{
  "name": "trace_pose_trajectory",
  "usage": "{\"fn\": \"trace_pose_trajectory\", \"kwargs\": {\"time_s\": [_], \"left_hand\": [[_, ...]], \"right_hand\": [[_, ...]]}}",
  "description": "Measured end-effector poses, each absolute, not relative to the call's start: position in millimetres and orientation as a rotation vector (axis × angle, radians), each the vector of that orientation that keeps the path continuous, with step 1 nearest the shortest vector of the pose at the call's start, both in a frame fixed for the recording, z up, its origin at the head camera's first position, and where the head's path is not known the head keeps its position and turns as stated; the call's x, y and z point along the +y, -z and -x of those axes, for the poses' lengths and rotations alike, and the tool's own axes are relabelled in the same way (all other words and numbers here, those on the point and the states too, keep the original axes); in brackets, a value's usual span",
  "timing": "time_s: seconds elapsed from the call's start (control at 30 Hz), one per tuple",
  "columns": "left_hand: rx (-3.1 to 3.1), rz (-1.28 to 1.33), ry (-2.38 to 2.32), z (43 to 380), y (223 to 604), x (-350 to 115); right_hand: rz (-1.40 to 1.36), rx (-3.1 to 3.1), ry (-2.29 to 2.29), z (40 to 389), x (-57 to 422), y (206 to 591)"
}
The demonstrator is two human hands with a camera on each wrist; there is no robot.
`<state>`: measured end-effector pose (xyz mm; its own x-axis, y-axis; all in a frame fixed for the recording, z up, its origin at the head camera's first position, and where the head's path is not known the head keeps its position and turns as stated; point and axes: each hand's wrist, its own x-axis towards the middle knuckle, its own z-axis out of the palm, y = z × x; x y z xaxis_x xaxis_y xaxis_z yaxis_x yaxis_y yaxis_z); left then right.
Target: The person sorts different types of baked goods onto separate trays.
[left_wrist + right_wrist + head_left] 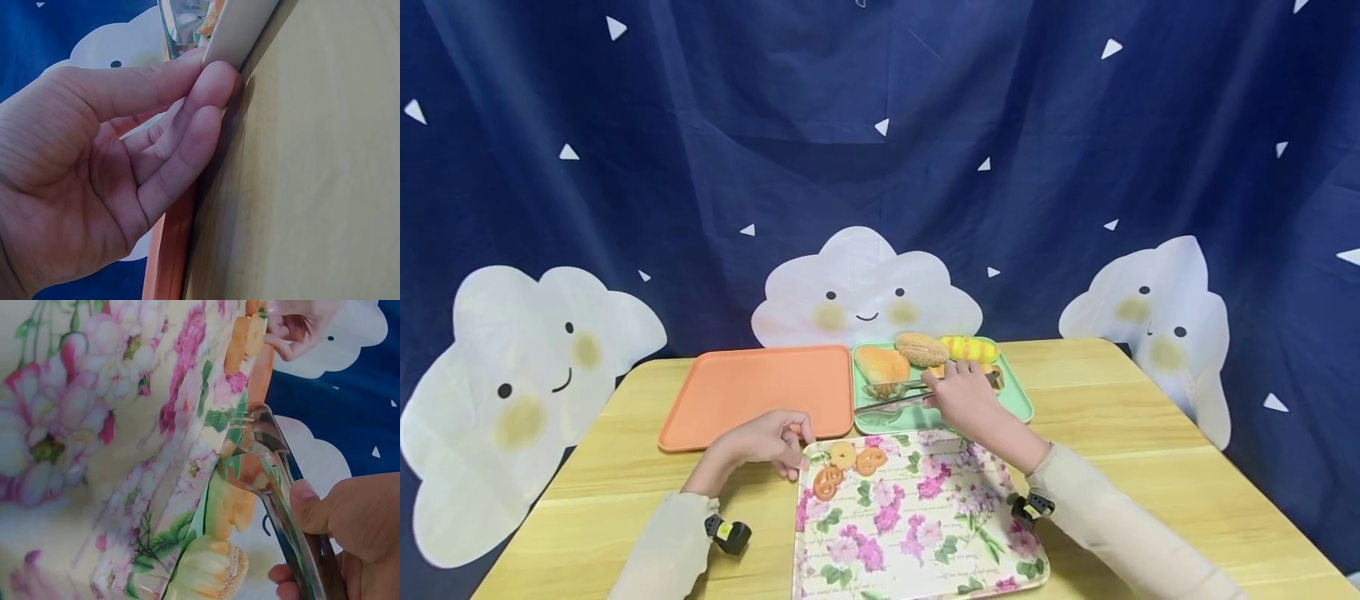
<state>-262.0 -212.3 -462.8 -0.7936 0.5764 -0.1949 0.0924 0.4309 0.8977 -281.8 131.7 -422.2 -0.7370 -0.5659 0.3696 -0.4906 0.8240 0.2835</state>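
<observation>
In the head view my left hand (763, 439) pinches the far left corner of a flower-patterned tray (917, 521); the left wrist view shows thumb and fingertips at the pale rim (240, 34). My right hand (968, 402) grips metal tongs (284, 487) above the green tray (1021, 406). Their ends point left and stand apart, with nothing visible between them. On the green tray lie an orange-brown bread (880, 365), a seeded oval bread (921, 349) and a yellow striped bread (970, 348). Another bread is partly hidden behind my right hand.
Two pretzels (828, 482) and a round cookie (842, 455) lie in the flowered tray's far left corner. An orange tray (767, 387) sits left of the green one. All stand on a wooden table (1120, 433) before a dark blue cloud-print curtain (1037, 167).
</observation>
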Motion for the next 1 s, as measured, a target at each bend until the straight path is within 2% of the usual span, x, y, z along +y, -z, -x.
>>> {"fn": "trace_pose_trajectory", "kwargs": {"time_s": [0.67,1.0], "left_hand": [[2.206,-0.583,-1.344,262.0,463.5,-212.7],[2.197,-0.566,-1.357,262.9,464.1,-212.6]], "right_hand": [[-0.929,-2.082,0.091,282.2,146.9,431.6],[-0.871,-1.960,0.025,293.4,132.8,415.8]]}}
